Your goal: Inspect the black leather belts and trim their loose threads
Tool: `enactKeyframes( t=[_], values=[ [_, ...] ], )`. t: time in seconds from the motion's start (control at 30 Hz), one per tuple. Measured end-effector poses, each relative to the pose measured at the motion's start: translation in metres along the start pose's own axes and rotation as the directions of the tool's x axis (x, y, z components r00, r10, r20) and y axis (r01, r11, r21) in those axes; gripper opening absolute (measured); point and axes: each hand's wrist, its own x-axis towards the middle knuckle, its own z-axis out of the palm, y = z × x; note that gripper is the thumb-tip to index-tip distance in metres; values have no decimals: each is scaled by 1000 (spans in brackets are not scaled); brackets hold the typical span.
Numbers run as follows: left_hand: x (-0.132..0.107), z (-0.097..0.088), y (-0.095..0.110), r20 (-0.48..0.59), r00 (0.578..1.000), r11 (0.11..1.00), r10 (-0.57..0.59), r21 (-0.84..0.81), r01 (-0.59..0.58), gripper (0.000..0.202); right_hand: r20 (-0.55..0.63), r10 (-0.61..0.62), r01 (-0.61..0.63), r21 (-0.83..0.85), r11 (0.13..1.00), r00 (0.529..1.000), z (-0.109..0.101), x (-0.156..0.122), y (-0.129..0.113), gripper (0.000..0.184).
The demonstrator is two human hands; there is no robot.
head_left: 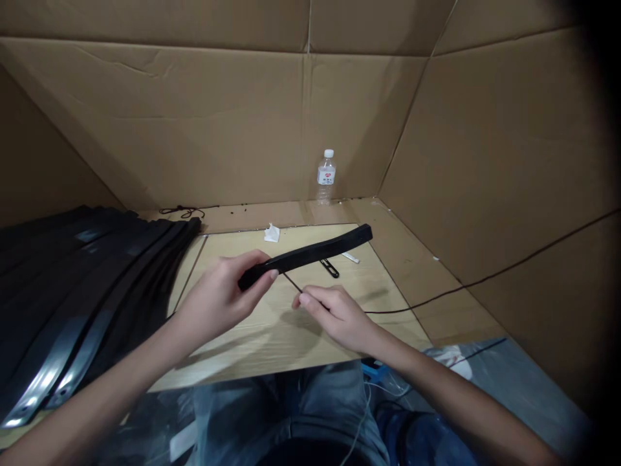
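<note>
My left hand [226, 288] grips the near end of a black, slightly curved bar [315, 251], raised over the pale board. The bar's free end points right and tilts upward. From beside my left thumb a thin dark cord [292, 282] runs down to my right hand [337, 314]. My right fingers are closed in a pinch on the cord. Beyond that hand the cord continues right and rises past the cardboard wall. Behind the bar, a black slotted piece [330, 268] lies on the board, partly hidden.
A stack of long black curved strips [97, 272] fills the left side. At the back stand a clear bottle [326, 178] and a crumpled white scrap [272, 233]. A tangled dark cord [184, 211] lies at back left. Cardboard walls [204, 123] enclose the pale board [252, 346].
</note>
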Motion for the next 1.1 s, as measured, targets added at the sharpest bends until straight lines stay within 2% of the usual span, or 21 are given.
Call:
enactKeyframes(
  t=[0.1, 0.17, 0.2, 0.23, 0.27, 0.33, 0.47, 0.57, 0.63, 0.73, 0.83, 0.9, 0.97, 1.1],
  values=[
    [1, -11, 3, 177, 984, 998, 36, -65, -25, 30, 185, 25, -34, 44, 998, 982, -6, 1, 20, 48],
    [2, -14, 5, 339, 936, 994, 94, -88, -68, 29, 246, 88, -114, 96, 989, 965, -15, 7, 30, 52],
    [1, -14, 6, 414, 903, 992, 119, -75, -96, 27, 303, 75, -119, 127, 985, 950, -21, 13, 34, 52],
    [1, -13, 6, 474, 870, 991, 134, -42, -129, 25, 410, 43, -110, 142, 984, 911, -27, 19, 37, 54],
    [1, -12, 6, 517, 845, 986, 137, 11, -167, 24, 456, 12, -84, 137, 987, 890, -34, 26, 38, 57],
    [0, -7, 5, 558, 821, 958, 125, 148, -247, 21, 486, -12, -43, 102, 994, 874, -44, 41, 36, 60],
    [2, 5, 4, 585, 805, 835, 97, 393, -386, 21, 511, -8, -51, 102, 993, 859, -53, 60, 18, 57],
    [6, 14, 3, 559, 826, 752, 77, 511, -416, 22, 491, 96, -184, 134, 974, 866, -48, 61, -2, 48],
    [9, 17, 0, 495, 867, 733, 58, 568, -374, 22, 491, 188, -339, 238, 910, 850, -41, 56, -14, 43],
    [13, 18, -7, 381, 925, 763, -9, 601, -240, 25, 520, 250, -509, 447, 735, 817, -30, 44, -24, 36],
    [13, 17, -14, 300, 953, 838, -53, 532, -120, 27, 456, 271, -509, 557, 656, 848, -26, 32, -21, 37],
    [10, 17, -18, 294, 955, 872, -37, 477, -113, 27, 390, 274, -469, 600, 648, 879, -29, 27, -14, 38],
    [7, 16, -20, 315, 949, 873, 5, 461, -158, 27, 361, 280, -453, 621, 640, 890, -35, 26, -7, 39],
    [0, 17, -17, 383, 918, 814, 108, 496, -303, 27, 376, 308, -484, 617, 620, 874, -44, 30, -3, 38]
  ],
)
